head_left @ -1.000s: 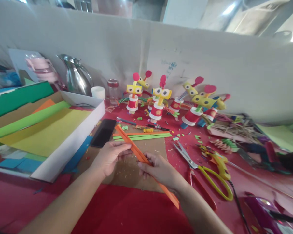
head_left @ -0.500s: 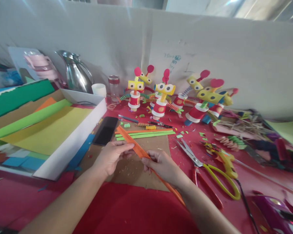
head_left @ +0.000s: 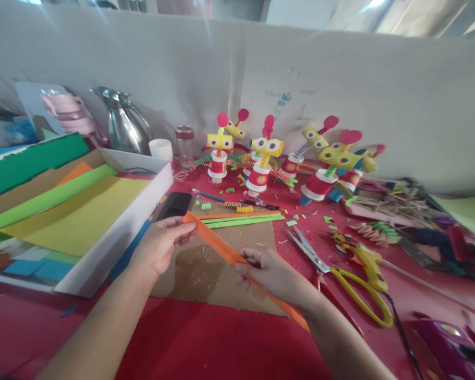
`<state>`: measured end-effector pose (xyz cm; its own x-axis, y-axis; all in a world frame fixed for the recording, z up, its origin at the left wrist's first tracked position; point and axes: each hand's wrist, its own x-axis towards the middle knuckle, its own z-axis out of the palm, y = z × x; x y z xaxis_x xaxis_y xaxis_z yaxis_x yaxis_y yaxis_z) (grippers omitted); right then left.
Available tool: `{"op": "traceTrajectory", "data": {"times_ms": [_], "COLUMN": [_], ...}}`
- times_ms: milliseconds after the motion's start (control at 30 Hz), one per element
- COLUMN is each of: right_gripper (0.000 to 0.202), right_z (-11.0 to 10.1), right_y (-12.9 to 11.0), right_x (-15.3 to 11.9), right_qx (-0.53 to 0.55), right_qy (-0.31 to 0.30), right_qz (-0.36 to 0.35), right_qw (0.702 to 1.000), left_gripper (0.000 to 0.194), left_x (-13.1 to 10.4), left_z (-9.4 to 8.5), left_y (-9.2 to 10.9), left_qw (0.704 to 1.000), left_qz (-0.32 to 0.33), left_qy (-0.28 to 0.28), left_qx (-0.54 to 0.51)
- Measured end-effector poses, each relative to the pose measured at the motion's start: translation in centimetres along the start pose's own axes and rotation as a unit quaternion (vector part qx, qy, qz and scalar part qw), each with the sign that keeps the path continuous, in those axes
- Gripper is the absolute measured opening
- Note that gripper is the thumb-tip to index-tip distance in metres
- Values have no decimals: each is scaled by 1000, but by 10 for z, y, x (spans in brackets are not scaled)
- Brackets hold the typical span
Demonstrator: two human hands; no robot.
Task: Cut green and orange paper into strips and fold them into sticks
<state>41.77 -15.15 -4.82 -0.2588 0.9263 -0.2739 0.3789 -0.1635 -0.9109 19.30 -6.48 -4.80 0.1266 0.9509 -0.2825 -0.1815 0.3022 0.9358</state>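
A long orange paper strip (head_left: 217,245) slants through the air over a brown cardboard sheet (head_left: 206,274). Its upper left end is pinched between the thumb and fingers of my left hand (head_left: 162,244). Further down, my right hand (head_left: 265,269) grips the strip around its middle, and the rest runs down to the right under my right wrist. Behind the strip, green paper strips (head_left: 245,220) and another orange one lie across the cardboard's far edge. Small folded paper springs (head_left: 244,209) sit just beyond them.
Several paper-cup figures (head_left: 258,177) stand at the back. Scissors (head_left: 320,264), a yellow glue gun (head_left: 370,266) and red-handled pliers lie right. At left is a white box (head_left: 114,227) of coloured paper; behind it stand a steel jug (head_left: 124,124), a white cup (head_left: 161,149) and a glass jar (head_left: 185,145).
My left hand has moved left along the orange strip to its end, now partly covering the black phone. My right hand has shifted slightly right and down, and the hands are further apart.
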Motion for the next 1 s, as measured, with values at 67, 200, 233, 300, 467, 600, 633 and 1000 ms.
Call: {"op": "traceTrajectory", "data": {"times_ms": [67, 200, 233, 300, 467, 600, 633, 1000], "right_gripper": [16, 25, 25, 21, 21, 16, 16, 14], "right_z": [-6, -20, -24, -28, -17, 11, 19, 31], "right_y": [-2, -3, -2, 0, 9, 5, 3, -17], "right_x": [-3, -8, -8, -9, -5, 6, 10, 44], "right_qx": [-58, -242, -275, -315, -356, -312, -293, -164], "right_qy": [16, 70, 86, 106, 84, 67, 60, -86], "right_qz": [-11, -20, -23, -40, -65, -94, -96, -58], "right_qw": [998, 968, 957, 942, 928, 943, 949, 981], "left_gripper": [35, 54, 51, 41, 37, 31, 31, 41], "left_x": [-2, -13, -17, -25, -44, -50, -50, -47], "left_z": [-3, -10, -12, -16, -26, -31, -32, -28], "left_y": [4, 13, 13, 9, -17, -30, -31, -30], "left_qw": [999, 989, 984, 975, 970, 965, 964, 968], "left_qz": [28, 57, 50, 27, -2, -10, -7, -26], "left_qy": [9, -43, -59, -71, -55, -52, -50, -98], "left_qx": [26, 131, 161, 207, 236, 258, 261, 228]}}
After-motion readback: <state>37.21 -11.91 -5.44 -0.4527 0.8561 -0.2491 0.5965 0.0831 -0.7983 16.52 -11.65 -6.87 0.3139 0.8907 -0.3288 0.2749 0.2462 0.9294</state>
